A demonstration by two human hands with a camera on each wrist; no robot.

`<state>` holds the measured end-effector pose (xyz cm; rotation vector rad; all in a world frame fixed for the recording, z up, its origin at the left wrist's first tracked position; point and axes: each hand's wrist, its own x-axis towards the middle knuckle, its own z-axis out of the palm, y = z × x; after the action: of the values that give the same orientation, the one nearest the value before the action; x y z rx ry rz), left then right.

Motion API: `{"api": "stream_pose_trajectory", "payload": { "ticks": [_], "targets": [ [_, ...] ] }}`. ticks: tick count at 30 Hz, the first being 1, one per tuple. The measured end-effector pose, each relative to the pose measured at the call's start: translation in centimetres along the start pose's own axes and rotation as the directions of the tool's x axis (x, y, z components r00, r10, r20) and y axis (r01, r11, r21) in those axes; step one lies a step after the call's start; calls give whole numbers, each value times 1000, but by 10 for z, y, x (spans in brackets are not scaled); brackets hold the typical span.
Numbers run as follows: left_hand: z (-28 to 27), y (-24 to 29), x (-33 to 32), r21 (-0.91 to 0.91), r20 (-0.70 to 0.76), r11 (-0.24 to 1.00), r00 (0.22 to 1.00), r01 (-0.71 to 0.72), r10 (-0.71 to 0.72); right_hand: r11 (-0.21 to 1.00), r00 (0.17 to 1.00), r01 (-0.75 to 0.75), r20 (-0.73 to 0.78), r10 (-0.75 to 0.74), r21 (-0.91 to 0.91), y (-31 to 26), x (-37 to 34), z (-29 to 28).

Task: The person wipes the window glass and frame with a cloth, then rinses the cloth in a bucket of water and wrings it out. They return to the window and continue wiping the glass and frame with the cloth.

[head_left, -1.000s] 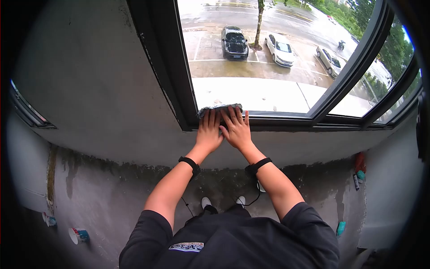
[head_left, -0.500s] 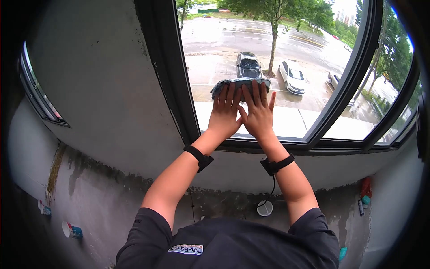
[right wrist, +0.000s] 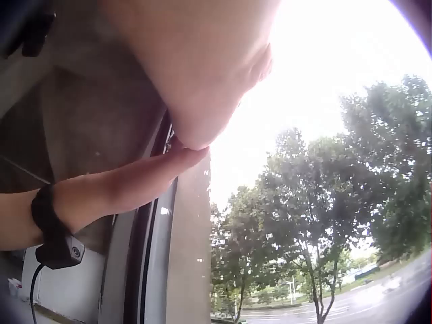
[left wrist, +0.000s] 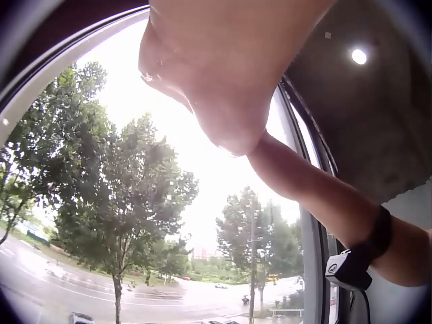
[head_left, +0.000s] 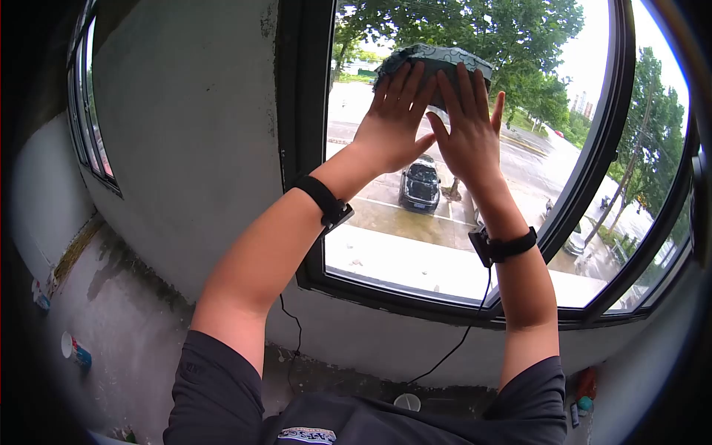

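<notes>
In the head view a folded grey-blue patterned cloth point(head_left: 445, 53) lies flat against the upper part of the window pane point(head_left: 386, 241). Straight fingers of the left hand point(head_left: 395, 122) press on its left half, and those of the right hand point(head_left: 469, 126) press on its right half. The two hands are side by side, thumbs close to each other, the right little finger spread off the cloth. Both wrist views show the underside of a hand near the glass, with the fingertips and the cloth hidden.
A dark window frame point(head_left: 404, 302) surrounds the pane, with a grey wall point(head_left: 200, 126) to its left. Thin cables hang from both wristbands. On the floor stand a white round container point(head_left: 407, 402) and a paint bucket point(head_left: 76, 350). Trees and parked cars are outside.
Both hands and the cloth have moved up the pane, from the bottom frame edge to the upper part, and somewhat to the right. The head view has tilted upward.
</notes>
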<state>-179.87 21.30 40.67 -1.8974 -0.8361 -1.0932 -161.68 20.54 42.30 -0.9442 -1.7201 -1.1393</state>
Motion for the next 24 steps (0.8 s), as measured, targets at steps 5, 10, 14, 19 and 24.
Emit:
{"api": "stream_pose_trajectory", "payload": {
  "ticks": [5, 10, 14, 19, 24],
  "targets": [
    [-14, -38, 74, 95, -84, 994, 995, -53, 61, 996, 990, 71, -119, -78, -59, 31, 76, -1],
    [-26, -79, 141, 275, -125, 949, 972, -157, 197, 980, 976, 81, -187, -116, -183, 54, 143, 5],
    [-69, -70, 176, 281, 146, 958, 989, -54, 13, 991, 999, -5, 36, 10, -132, 45, 182, -37],
    [-71, -89, 225, 342, 173, 939, 985, -35, -26, 978, 984, -31, 166, 66, -207, 48, 227, -55],
    [-87, -89, 242, 352, 86, 935, 996, -50, 21, 966, 973, -17, 220, 76, -256, 57, 254, -66]
  ]
}}
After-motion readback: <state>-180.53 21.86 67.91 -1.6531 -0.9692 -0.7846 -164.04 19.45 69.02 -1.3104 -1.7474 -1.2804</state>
